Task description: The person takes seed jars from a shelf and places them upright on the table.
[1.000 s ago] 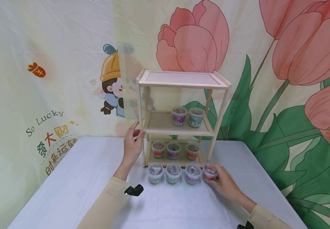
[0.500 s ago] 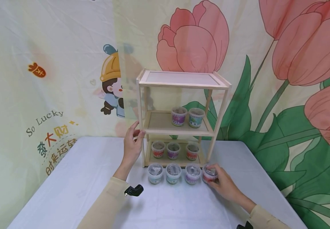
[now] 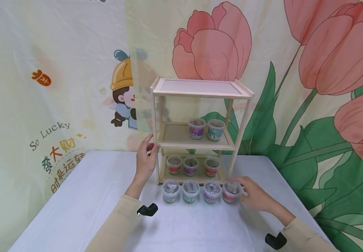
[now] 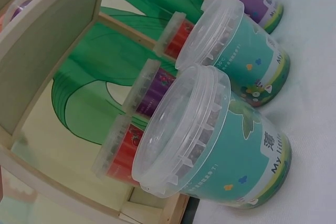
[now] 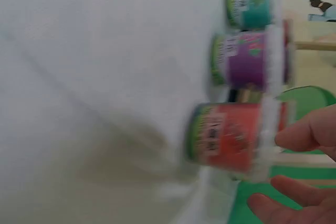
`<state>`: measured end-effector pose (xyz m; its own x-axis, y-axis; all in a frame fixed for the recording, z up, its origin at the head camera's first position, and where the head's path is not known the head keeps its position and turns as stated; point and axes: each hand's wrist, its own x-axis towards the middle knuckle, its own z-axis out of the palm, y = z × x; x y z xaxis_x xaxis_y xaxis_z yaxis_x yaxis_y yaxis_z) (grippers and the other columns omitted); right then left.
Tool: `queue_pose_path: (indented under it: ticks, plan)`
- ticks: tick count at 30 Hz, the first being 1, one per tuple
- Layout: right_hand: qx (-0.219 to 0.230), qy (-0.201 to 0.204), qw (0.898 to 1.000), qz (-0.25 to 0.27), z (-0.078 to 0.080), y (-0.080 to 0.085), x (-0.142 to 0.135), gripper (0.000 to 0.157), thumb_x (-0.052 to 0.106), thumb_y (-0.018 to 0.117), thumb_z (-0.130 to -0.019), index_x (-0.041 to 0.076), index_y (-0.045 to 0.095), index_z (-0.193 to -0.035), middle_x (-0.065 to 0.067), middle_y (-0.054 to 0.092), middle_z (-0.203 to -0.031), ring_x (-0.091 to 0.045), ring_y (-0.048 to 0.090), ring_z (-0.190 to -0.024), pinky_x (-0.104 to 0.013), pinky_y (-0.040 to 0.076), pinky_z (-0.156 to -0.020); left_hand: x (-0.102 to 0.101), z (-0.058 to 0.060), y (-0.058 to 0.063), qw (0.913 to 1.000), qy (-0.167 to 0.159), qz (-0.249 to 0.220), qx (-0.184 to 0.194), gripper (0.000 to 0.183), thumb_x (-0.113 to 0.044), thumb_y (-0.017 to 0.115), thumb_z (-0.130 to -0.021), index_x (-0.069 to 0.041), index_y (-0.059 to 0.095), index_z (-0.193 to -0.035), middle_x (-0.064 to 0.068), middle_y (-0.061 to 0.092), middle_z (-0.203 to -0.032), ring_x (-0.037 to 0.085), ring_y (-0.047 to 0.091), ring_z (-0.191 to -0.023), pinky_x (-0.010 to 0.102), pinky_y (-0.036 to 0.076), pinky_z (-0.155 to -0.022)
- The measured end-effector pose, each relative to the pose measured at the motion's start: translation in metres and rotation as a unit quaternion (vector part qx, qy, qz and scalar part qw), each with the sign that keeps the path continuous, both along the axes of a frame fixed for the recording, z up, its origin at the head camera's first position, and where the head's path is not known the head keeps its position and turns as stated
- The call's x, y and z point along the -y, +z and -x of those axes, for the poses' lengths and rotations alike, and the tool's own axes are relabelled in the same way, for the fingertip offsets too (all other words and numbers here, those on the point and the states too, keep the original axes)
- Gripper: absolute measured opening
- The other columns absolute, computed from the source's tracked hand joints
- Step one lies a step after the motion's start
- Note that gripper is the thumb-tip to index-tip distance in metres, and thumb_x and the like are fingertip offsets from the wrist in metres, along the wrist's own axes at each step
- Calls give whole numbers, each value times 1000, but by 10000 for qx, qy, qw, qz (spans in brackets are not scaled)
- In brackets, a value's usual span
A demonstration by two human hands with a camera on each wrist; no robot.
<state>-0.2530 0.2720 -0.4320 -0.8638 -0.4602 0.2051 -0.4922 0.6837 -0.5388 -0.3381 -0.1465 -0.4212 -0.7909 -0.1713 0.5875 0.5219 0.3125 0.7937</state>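
My left hand (image 3: 145, 157) holds the left front post of a small wooden shelf rack (image 3: 197, 145), thumb in front of it. At the right end of a row on the table, a red-labelled lidded plastic cup (image 3: 231, 191) stands upright. Beside its lid is my right hand (image 3: 257, 194), with fingers spread and not wrapped around the cup; whether a fingertip touches the lid is unclear. Left of that cup stand a purple-labelled cup (image 3: 212, 191) and two teal-labelled cups, one nearer the middle (image 3: 191, 191) and one at the left end (image 4: 236, 150).
On the middle shelf are a purple cup (image 3: 197, 128) and a teal cup (image 3: 216, 130). The bottom shelf holds a red cup (image 3: 173, 165), a purple cup (image 3: 190, 166) and another red cup (image 3: 211, 167). A white cloth (image 3: 181, 227) covers the table; a printed curtain hangs behind.
My right hand has let go of the red cup and drawn back to the right, its fingers spreading. The cup stays at the row's end. My left hand has not moved.
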Motion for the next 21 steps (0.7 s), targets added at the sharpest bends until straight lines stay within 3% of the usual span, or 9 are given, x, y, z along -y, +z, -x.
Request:
queue_pose_path:
  ticks: [4,13,21]
  plan:
    - [-336,123,9993,146,0,26,10,51,-10,69,-94,0,58,-143,-26,59,-141,-49,58,-129,-60,54,-99,0,0,0,10000,1,-13,-49,53,-29,64,-108,-21,49,-158,16,62,-125,29,63,-112,54,54,-96]
    - [-883,405,9923,772,8,80,48,55,-7,68,-97,2,52,-149,-20,58,-147,-41,60,-134,-53,52,-106,0,0,1,9998,-62,-117,-144,55,-27,66,-107,-20,50,-158,16,62,-124,28,63,-111,54,55,-95]
    - [-747,253,9856,1499,24,104,88,59,-1,69,-100,4,46,-155,-27,51,-152,-43,59,-134,-54,49,-110,-1,0,0,9999,-15,-100,-89,53,-25,65,-107,-19,49,-158,15,62,-124,26,63,-111,49,54,-95]
